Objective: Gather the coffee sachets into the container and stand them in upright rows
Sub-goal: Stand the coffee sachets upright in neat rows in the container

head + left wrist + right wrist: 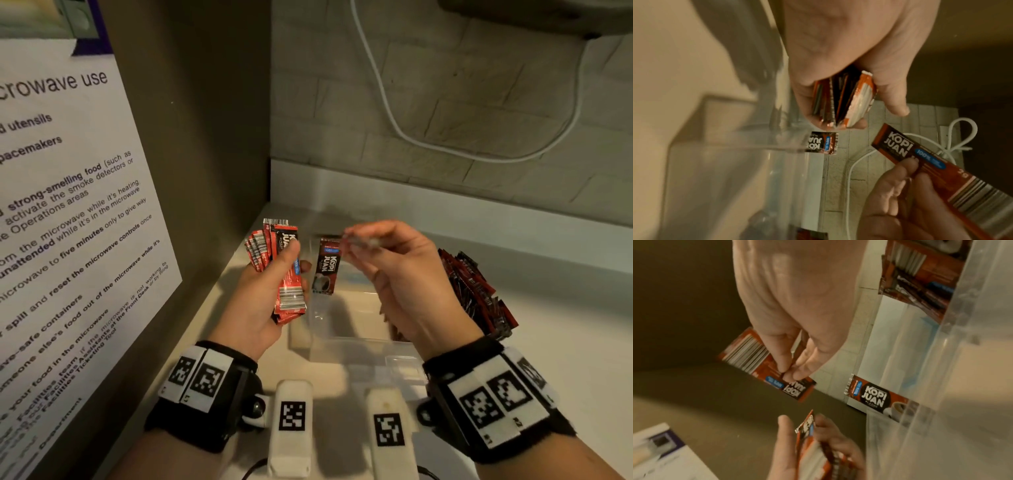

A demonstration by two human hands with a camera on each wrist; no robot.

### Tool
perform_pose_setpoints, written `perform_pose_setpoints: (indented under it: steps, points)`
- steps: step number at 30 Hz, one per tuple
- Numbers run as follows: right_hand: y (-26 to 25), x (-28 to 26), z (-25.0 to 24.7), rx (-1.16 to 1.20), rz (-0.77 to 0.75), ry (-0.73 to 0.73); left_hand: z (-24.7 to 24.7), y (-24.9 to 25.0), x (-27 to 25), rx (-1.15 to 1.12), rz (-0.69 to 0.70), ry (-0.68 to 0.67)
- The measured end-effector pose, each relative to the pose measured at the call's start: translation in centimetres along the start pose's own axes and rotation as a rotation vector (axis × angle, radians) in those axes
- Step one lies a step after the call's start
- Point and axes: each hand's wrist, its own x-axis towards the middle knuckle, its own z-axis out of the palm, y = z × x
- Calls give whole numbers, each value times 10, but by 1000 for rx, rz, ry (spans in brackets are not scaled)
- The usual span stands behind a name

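My left hand [294, 260] grips a bundle of red coffee sachets [289, 291], seen end-on in the left wrist view as the same bundle [840, 100]. My right hand [356, 245] pinches a single sachet [774, 371] between thumb and fingers, above the clear plastic container [363, 346]. In the head view that sachet is mostly hidden by the fingers. One Kopi Juan sachet [325, 267] stands upright inside the container, cup picture downward. A heap of sachets [476, 291] lies behind my right wrist; I cannot tell whether it is inside the container.
A dark cabinet side with a microwave notice [68, 205] closes off the left. A tiled wall with a white cable [394, 113] stands behind the counter. Two white marker-tagged blocks [291, 421] lie at the counter's near edge.
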Motion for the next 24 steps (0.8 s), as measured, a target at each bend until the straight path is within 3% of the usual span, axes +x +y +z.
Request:
perform_pose_setpoints:
  steps: [3, 6, 11, 15, 20, 24]
  points:
    - [5, -7, 2, -270, -128, -96, 3, 2, -1, -87, -53, -42]
    - [14, -16, 4, -413, -141, -144, 3, 2, -2, -69, -37, -18]
    - [11, -17, 5, -425, 61, 19, 2, 5, -6, -21, 35, 16]
    - [10, -13, 9, -500, 247, -70, 3, 1, -4, 13, 30, 33]
    - [5, 2, -7, -545, 221, 193, -6, -2, 2, -11, -33, 137]
    - [21, 14, -15, -635, 358, 274, -9, -9, 6, 16, -101, 191]
